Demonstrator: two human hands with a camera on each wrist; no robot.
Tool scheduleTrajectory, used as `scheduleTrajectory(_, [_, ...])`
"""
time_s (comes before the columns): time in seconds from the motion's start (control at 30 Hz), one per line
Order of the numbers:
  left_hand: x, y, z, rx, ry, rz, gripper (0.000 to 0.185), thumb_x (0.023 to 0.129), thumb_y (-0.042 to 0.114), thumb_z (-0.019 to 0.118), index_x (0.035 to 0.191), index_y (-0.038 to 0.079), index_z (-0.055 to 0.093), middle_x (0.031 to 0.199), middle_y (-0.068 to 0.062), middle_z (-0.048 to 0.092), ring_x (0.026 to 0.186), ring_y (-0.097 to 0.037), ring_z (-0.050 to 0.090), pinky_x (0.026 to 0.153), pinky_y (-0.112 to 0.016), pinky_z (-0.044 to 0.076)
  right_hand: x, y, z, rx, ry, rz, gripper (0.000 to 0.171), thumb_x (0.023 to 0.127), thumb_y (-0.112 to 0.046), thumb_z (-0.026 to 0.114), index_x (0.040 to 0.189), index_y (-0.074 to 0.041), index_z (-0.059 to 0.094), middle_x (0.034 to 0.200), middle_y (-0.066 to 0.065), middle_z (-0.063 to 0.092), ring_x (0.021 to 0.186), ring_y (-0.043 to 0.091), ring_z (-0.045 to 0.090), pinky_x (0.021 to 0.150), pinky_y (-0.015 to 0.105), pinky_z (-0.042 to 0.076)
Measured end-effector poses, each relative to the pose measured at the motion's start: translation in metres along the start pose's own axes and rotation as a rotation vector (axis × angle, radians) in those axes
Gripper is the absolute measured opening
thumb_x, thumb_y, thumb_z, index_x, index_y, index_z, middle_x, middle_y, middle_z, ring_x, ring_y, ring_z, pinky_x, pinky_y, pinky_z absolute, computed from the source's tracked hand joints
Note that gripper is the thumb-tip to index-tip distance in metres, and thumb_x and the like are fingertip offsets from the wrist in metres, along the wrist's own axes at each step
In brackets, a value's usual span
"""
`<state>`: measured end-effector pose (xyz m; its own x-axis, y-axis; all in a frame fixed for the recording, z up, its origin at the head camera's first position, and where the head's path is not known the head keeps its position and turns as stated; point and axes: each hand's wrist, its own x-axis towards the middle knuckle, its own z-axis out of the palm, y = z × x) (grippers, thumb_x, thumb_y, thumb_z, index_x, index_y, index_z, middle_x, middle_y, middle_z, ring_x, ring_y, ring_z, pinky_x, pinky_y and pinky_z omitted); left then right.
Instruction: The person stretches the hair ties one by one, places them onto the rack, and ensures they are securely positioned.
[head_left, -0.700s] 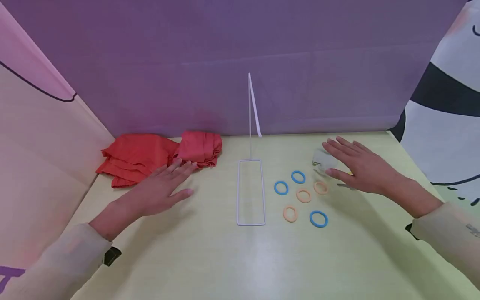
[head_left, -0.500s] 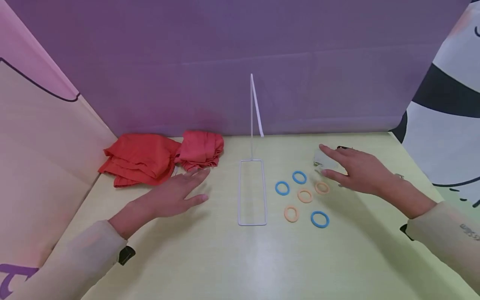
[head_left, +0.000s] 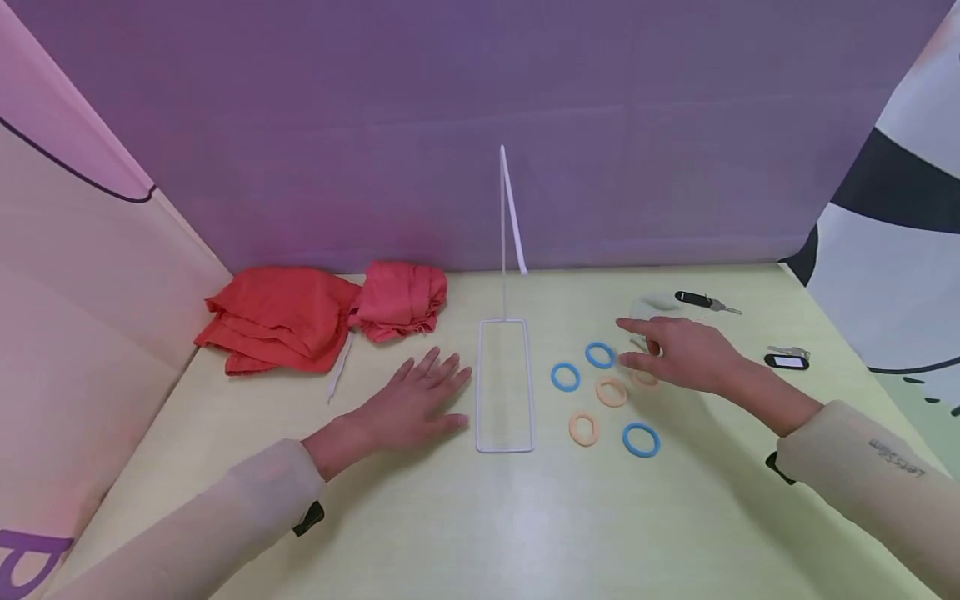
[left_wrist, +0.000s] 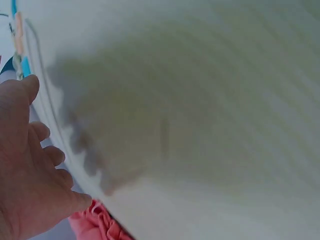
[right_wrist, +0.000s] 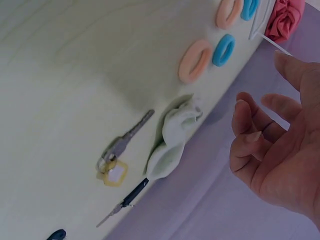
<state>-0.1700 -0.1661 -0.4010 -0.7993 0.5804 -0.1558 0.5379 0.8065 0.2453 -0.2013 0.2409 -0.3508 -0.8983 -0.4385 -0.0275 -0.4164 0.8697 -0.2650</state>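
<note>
My left hand [head_left: 420,404] is spread palm down over the table, its fingertips right beside the base of a white wire stand [head_left: 477,383]. It holds nothing. To the right, my right hand [head_left: 682,354] hovers over a group of blue and peach ring-shaped bands, covering part of one peach band. Its index finger points left while the others curl loosely around nothing, as the right wrist view shows. A blue band [head_left: 639,455] and a peach band [head_left: 572,429] lie nearest the front. Behind the right hand is a crumpled pale cloth-like item [right_wrist: 172,127].
Two folded red cloths [head_left: 281,321] lie at the back left, a white cord [head_left: 341,367] beside them. At the right are keys with black tags [head_left: 787,362]. The right wrist view also shows a key [right_wrist: 132,132] with a yellow tag. A purple backdrop [head_left: 300,167] closes off the back.
My left hand has moved right, from near the red cloths to the stand's base. My right hand has shifted left toward the bands and its fingers have curled, uncovering keys with black tags.
</note>
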Motion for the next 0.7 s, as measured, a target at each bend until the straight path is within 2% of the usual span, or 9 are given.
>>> scheduleTrajectory(0.17, [0.004, 0.007, 0.007, -0.011, -0.01, -0.016, 0.075, 0.099, 0.059, 0.049, 0.161, 0.027, 0.023, 0.17, -0.006, 0.012, 0.157, -0.037, -0.001, 0.124, -0.063, 0.007, 0.002, -0.001, 0.008, 0.02, -0.028, 0.041, 0.06, 0.094, -0.046, 0.065, 0.146, -0.018, 0.053, 0.075, -0.006, 0.053, 0.058, 0.01, 0.045, 0.052, 0.029, 0.034])
scheduleTrajectory(0.5, [0.008, 0.014, 0.01, 0.023, -0.009, -0.057, 0.077, 0.097, 0.064, 0.046, 0.161, 0.028, 0.022, 0.17, -0.005, 0.012, 0.157, -0.037, -0.001, 0.123, -0.064, 0.007, 0.009, -0.001, 0.023, 0.023, -0.014, 0.076, 0.057, 0.094, -0.051, 0.064, 0.142, -0.021, 0.058, 0.068, -0.005, 0.057, 0.057, 0.01, 0.049, 0.047, 0.031, 0.036])
scheduleTrajectory(0.7, [0.009, 0.012, 0.009, -0.001, -0.017, -0.066, 0.078, 0.097, 0.066, 0.046, 0.161, 0.028, 0.022, 0.17, -0.004, 0.011, 0.157, -0.037, -0.001, 0.123, -0.065, 0.006, 0.017, -0.001, 0.029, 0.008, -0.034, 0.109, 0.058, 0.093, -0.053, 0.063, 0.142, -0.023, 0.058, 0.074, -0.006, 0.064, 0.065, 0.01, 0.056, 0.049, 0.031, 0.039])
